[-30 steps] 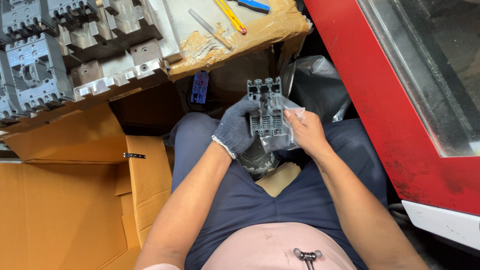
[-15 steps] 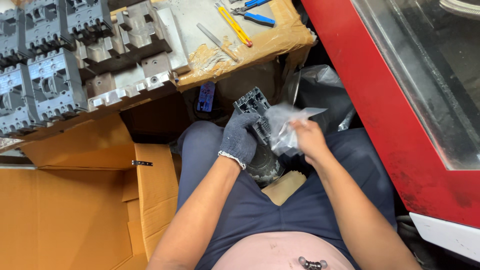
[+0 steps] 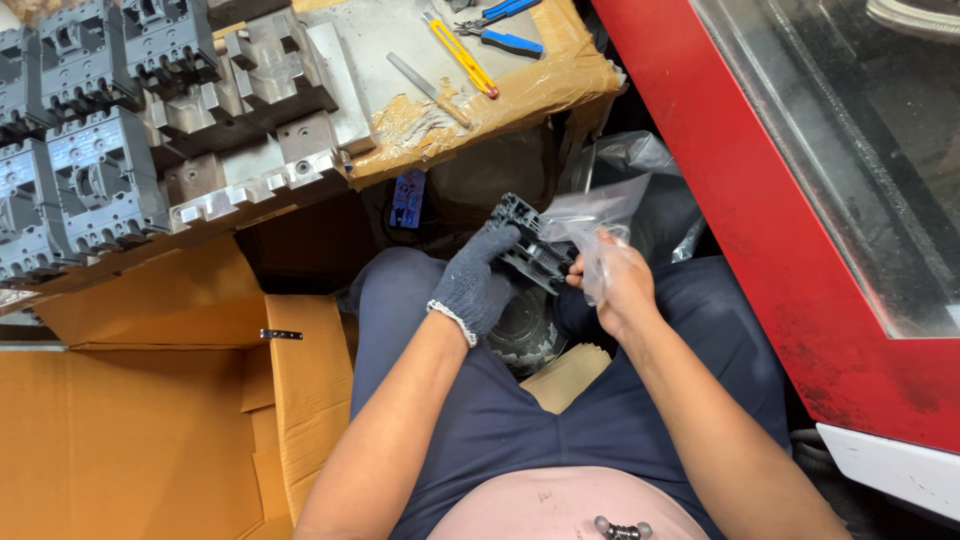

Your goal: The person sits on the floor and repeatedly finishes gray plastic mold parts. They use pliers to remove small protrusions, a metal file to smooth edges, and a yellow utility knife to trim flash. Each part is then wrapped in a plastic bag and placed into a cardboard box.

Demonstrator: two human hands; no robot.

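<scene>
Person's seated, hands over the lap. Left hand (image 3: 478,285), in a dark grey knit glove, is clenched round the lower-left end of a black plastic breaker block (image 3: 530,248), which sits tilted, top corner toward 11 o'clock. Right hand (image 3: 618,283) is bare, at 3 o'clock of the block, fingers pinched on a clear plastic bag (image 3: 592,215) that bunches up above the hand and touches the block's right side.

At 10 o'clock of the hands, a counter (image 3: 400,45) w/ torn brown tape on its edge carries grey breaker units (image 3: 95,175) in rows & pale metal blocks (image 3: 255,95). Near 12 o'clock on it: yellow utility knife (image 3: 460,53), blue-handled pliers (image 3: 505,28).

Open cardboard box (image 3: 150,430) at 8 o'clock, just beside the left leg. Red machine panel (image 3: 760,220) fills the 3 o'clock side.
</scene>
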